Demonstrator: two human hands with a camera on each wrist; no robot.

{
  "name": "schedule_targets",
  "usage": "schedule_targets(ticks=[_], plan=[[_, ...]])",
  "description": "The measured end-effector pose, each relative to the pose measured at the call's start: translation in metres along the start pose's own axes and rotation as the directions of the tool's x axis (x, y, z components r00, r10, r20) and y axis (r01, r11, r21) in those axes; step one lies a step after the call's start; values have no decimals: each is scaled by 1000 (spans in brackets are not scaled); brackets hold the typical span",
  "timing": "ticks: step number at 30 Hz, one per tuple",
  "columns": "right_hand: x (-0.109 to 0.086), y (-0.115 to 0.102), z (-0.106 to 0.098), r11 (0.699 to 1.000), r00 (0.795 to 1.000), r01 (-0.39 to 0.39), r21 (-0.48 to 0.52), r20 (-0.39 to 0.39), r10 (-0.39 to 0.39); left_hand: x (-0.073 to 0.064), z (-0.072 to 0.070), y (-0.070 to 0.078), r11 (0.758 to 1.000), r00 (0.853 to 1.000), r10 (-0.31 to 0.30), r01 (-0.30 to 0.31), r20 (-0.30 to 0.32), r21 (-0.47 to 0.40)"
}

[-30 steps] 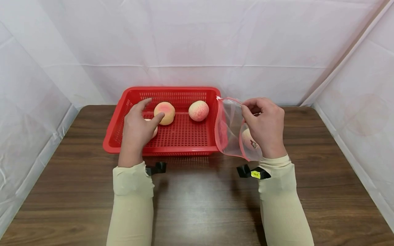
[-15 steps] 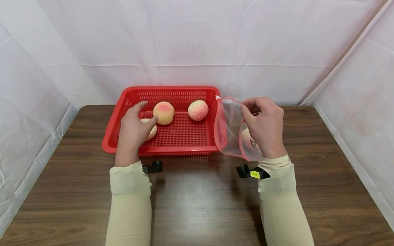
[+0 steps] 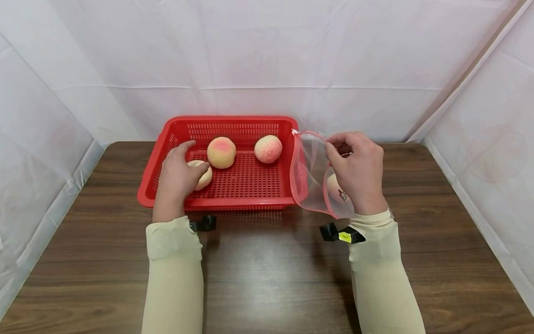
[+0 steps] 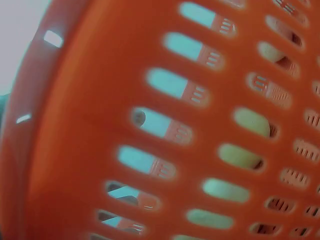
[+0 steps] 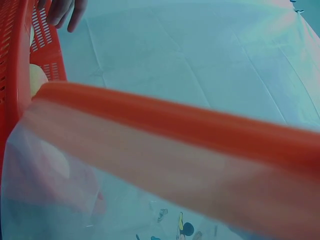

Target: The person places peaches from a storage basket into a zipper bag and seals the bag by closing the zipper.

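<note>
A red slotted plastic basket (image 3: 244, 202) holds three peaches. My left hand (image 3: 175, 178) reaches into its left end, thumb and index finger spread around the pale left peach (image 3: 204, 178), partly covering it; whether they touch is unclear. Beyond it sit a yellow-pink peach (image 3: 221, 153) and a speckled pink peach (image 3: 268, 149). At the basket's right end, my right hand (image 3: 359, 169) pinches the rim of a clear zip bag (image 3: 313, 185) with pink edging, its mouth spread. A peach (image 3: 333, 187) shows inside the bag, partly behind the hand.
Basket and bag rest on a dark wooden table (image 3: 267, 269). White sheeting (image 3: 267, 55) hangs behind and on both sides. The left wrist view is filled by the basket's slotted wall (image 4: 90, 115); the bag's rim (image 5: 175, 117) crosses the right wrist view.
My left hand has shifted slightly left and lowered around the left peach, now uncovering more of it and the yellow-pink peach. The right hand and bag have hardly moved.
</note>
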State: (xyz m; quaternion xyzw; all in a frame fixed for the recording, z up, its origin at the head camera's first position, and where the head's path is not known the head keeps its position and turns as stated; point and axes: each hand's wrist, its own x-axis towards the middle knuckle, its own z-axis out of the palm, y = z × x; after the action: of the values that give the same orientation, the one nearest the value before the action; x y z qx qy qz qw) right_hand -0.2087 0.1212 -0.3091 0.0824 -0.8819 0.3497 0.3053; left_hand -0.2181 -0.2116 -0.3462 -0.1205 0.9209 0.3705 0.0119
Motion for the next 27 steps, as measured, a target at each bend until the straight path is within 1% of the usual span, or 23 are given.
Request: schedule_targets(ticks=[3, 8, 11, 14, 19, 21, 25, 27], plan=[[0, 0, 0, 1000, 1000, 0, -8, 2, 0, 1, -1, -1, 1000, 1000, -4, 4, 9, 16], [-1, 0, 0, 1000, 1000, -6, -1, 0, 6, 2, -1, -2, 999, 999, 8, -10, 35, 39], [-2, 0, 1, 1000, 1000, -10, 17, 7, 10, 3, -2, -3, 998, 998, 12, -16, 60, 58], [-2, -1, 2, 1000, 1000, -8, 17, 10, 8, 5, -4, -5, 995, 996, 27, -35, 88, 91], [0, -2, 1, 1000, 1000, 1, -2, 10, -1, 13, -11, -5, 979, 985, 74, -101, 156, 177], [0, -2, 1, 1000, 1000, 1, -1, 14, -1, 17, -13, -5, 973, 980, 70, -108, 186, 203], [1, -3, 0, 1000, 1000, -4, -1, 24, 4, 24, -16, -7, 967, 969, 39, -98, 242, 236], [2, -4, 0, 1000, 1000, -7, 0, 28, 7, 28, -17, -9, 962, 963, 33, -103, 266, 253]])
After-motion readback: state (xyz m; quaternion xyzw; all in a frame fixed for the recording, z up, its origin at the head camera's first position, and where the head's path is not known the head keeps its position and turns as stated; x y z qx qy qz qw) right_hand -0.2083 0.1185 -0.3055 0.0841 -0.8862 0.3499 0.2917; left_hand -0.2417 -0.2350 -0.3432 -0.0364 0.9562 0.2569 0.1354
